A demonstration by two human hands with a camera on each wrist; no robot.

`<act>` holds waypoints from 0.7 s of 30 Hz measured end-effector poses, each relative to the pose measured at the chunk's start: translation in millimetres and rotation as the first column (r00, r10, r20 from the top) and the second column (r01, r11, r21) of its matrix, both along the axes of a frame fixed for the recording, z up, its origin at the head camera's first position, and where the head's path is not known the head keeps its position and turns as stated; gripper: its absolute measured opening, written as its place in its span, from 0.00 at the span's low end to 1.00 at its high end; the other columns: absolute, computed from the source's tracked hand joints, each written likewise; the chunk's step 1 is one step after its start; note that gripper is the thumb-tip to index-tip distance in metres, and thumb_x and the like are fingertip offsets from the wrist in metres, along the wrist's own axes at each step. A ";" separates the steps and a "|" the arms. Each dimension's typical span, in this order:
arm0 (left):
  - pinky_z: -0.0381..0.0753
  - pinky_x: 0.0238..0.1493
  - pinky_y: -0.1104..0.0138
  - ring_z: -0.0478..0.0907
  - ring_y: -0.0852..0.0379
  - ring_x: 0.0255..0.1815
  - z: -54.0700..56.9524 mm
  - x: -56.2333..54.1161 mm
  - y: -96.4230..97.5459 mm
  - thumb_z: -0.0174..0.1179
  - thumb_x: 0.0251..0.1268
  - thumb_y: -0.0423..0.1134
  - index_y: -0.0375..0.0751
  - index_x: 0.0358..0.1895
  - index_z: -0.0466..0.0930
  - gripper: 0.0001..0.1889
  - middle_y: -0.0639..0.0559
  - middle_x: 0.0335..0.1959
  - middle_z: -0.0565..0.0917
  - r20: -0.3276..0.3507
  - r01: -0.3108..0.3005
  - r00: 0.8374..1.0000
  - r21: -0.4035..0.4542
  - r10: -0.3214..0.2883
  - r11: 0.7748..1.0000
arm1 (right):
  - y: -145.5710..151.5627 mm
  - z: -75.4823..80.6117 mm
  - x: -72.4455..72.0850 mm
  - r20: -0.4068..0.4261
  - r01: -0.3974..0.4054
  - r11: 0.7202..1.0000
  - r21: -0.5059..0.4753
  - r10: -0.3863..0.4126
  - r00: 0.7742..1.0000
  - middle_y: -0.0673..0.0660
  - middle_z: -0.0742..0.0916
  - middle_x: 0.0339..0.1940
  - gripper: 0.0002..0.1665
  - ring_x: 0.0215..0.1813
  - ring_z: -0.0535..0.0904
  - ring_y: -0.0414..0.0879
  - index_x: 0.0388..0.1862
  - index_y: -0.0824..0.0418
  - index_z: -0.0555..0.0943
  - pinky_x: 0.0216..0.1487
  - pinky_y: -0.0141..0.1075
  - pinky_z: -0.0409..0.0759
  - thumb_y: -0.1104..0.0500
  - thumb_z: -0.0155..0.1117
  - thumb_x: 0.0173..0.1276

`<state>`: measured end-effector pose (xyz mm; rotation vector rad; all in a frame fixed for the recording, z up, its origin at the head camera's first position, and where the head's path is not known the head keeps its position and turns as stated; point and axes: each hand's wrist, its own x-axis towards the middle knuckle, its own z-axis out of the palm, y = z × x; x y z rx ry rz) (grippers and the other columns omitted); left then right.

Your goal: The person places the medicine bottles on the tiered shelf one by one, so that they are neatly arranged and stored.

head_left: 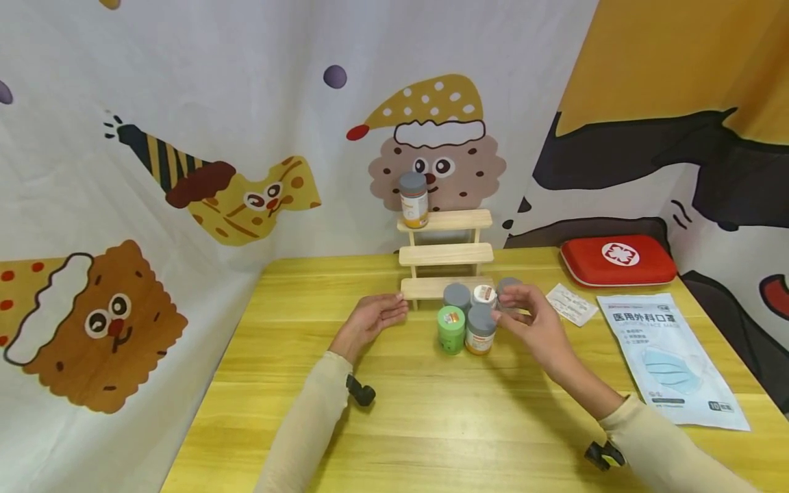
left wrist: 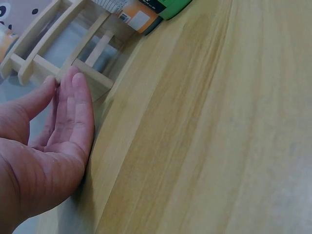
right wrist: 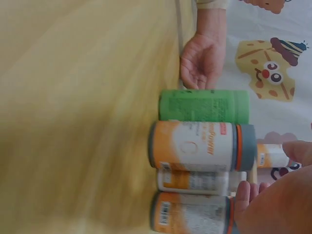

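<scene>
My left hand [head_left: 374, 316] is at the left end of a small three-step wooden shelf [head_left: 446, 255], fingers nearly straight and fingertips right at the end of its lowest step. Before the shelf several bottles stand close together: a green one [head_left: 452, 331], a grey-capped one [head_left: 481, 333] in front, another grey-capped one [head_left: 457, 296] behind, a white-capped one [head_left: 484, 296], and a grey-capped one [head_left: 509, 282] at the right. My right hand [head_left: 537, 327] reaches over the right-hand bottle, fingers by its cap; in the right wrist view the thumb [right wrist: 298, 152] stands apart from the caps.
One grey-capped bottle [head_left: 414, 202] stands on the shelf's top step, at the left. To the right lie a small white printed packet [head_left: 572, 305], a red zip case [head_left: 618, 261] and a white face mask pack [head_left: 672, 363]. A cartoon-print cloth [head_left: 277, 82] hangs behind the wooden table [head_left: 419, 424].
</scene>
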<state>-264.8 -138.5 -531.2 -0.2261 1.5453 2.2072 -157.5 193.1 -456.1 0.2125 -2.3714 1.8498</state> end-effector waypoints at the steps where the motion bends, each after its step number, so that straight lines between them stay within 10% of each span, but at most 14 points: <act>1: 0.93 0.54 0.63 0.92 0.55 0.43 0.1 0.4 0.1 0.61 0.79 0.32 0.26 0.64 0.79 0.18 0.45 0.43 0.93 -0.001 0.001 1.000 -0.002 -0.001 1.000 | -0.3 -2.5 1.9 0.008 0.005 1.000 -0.002 -0.005 1.000 0.64 0.81 0.61 0.30 0.61 0.79 0.40 0.68 0.71 0.71 0.57 0.19 0.82 0.62 0.72 0.74; 21: 0.94 0.52 0.64 0.92 0.56 0.43 1.4 -0.2 -0.2 0.61 0.80 0.33 0.27 0.62 0.79 0.16 0.48 0.40 0.92 0.002 0.007 1.000 -0.006 -0.007 1.000 | -12.4 -29.8 10.9 0.116 -0.008 0.999 0.040 0.003 0.993 0.63 0.80 0.66 0.36 0.59 0.76 0.35 0.71 0.66 0.71 0.63 0.29 0.84 0.61 0.77 0.69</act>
